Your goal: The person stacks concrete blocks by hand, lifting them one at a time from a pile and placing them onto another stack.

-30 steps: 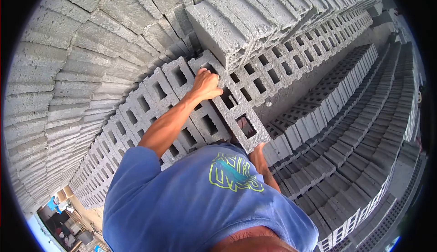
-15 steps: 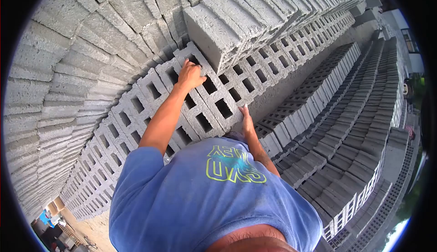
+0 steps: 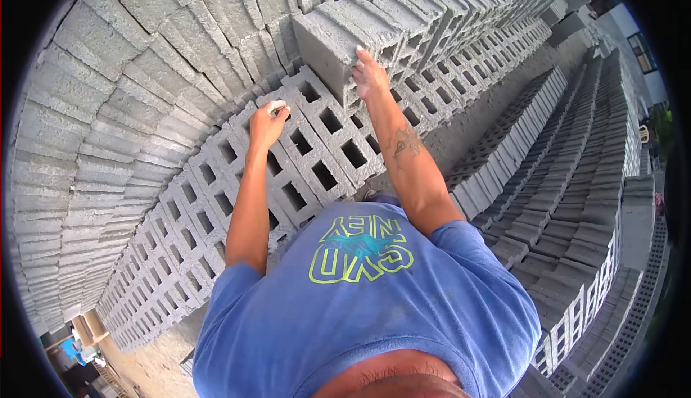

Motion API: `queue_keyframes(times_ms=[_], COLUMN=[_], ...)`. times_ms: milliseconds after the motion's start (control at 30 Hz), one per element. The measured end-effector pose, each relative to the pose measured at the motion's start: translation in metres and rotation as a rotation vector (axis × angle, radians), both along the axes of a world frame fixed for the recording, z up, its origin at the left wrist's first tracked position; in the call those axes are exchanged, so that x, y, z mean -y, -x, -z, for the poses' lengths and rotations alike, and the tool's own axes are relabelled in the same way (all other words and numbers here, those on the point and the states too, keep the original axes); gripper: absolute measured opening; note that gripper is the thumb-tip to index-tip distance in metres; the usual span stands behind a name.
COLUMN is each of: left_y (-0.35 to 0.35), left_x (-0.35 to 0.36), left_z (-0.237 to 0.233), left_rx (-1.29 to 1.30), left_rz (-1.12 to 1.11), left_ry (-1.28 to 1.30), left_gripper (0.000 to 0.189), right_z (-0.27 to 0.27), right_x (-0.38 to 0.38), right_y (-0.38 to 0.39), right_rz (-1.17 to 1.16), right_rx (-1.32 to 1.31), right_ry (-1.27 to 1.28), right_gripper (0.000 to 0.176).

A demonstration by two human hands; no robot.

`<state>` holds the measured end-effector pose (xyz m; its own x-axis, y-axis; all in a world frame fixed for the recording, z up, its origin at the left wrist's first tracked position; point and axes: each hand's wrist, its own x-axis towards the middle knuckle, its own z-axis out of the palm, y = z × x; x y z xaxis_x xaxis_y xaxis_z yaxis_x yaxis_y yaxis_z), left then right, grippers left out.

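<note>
Your left hand (image 3: pixel 268 123) curls loosely open over the hollow block row (image 3: pixel 341 137); your right hand (image 3: pixel 370 80) is partly open at the upper stack's (image 3: pixel 322 51) edge, contact unclear. Open floor (image 3: pixel 461 133) borders the row's right side.

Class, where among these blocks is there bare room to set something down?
Bare ground runs between the holed block row and the stack on its right; sandy ground borders that row's lower-left end. Crowded: the left block wall hugs the row.
</note>
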<state>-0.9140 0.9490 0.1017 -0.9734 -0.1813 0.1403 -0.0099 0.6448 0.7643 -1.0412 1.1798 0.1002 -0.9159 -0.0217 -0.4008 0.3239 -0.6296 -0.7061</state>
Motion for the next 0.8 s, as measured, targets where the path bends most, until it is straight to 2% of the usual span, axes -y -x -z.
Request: queue_keyframes(times_ms=[67, 133, 200, 267, 300, 333, 367, 400, 433, 467, 500, 533, 600, 667, 733, 800], left_y=[-0.014, -0.018, -0.019, -0.016, -0.011, -0.004, 0.003, 0.012, 0.037, 0.055, 0.067, 0.085, 0.106, 0.106, 0.101, 0.099], left_x=[0.006, 0.013, 0.006, 0.003, 0.001, -0.005, -0.015, -0.027, -0.050, -0.068, -0.084, -0.094, -0.118, -0.138, -0.158, -0.163], left_z=[0.007, 0.013, -0.004, -0.003, -0.005, -0.014, -0.026, -0.032, -0.031, -0.032, -0.038, -0.026, -0.009, 0.006, 0.002, 0.021], left_rx=[0.086, 0.071, 0.109, -0.049, -0.052, -0.050, -0.037, -0.025, -0.053, -0.076, -0.048, -0.128, 0.114, 0.380, 0.346, 0.145], left_rz=[-0.001, -0.005, -0.050, -0.069, -0.053, -0.054, -0.036, -0.020, 0.026, 0.074, 0.123, 0.222, 0.339, 0.507, 0.593, 0.520], left_ry=[0.013, 0.011, -0.006, -0.150, -0.237, -0.239, -0.264, -0.291, -0.291, -0.282, -0.169, 0.008, 0.220, 0.505, 0.683, 0.546], left_gripper=[0.028, 0.028, 0.027, 0.025, 0.026, 0.026, 0.028, 0.030, 0.033, 0.037, 0.044, 0.052, 0.063, 0.068, 0.062, 0.057], right_z=[-0.007, -0.007, -0.002, 0.006, 0.033, 0.025, 0.031, 0.025, 0.017, 0.021, 0.021, 0.026, 0.060, 0.105, 0.140, 0.164], right_x=[0.000, -0.004, -0.015, -0.038, -0.054, -0.069, -0.084, -0.099, -0.137, -0.149, -0.158, -0.165, -0.175, -0.191, -0.199, -0.203], right_y=[-0.013, -0.029, -0.054, -0.090, -0.097, -0.121, -0.137, -0.157, -0.181, -0.190, -0.199, -0.207, -0.218, -0.233, -0.240, -0.245], right_rz=[0.161, 0.138, 0.121, 0.074, 0.014, -0.011, 0.008, 0.002, 0.010, 0.070, 0.072, 0.069, 0.119, 0.135, 0.193, 0.208], right_rx=[-0.022, -0.050, -0.080, -0.088, -0.057, -0.087, 0.018, -0.027, 0.094, 0.170, 0.229, 0.259, 0.348, 0.449, 0.470, 0.421], right_ry=[-0.123, -0.076, -0.004, 0.057, 0.096, 0.101, 0.168, 0.174, 0.439, 0.426, 0.408, 0.441, 0.410, 0.516, 0.474, 0.471], right_gripper=[0.065, 0.064, 0.059, 0.054, 0.060, 0.066, 0.068, 0.074, 0.087, 0.104, 0.108, 0.107, 0.098, 0.086, 0.066, 0.057])
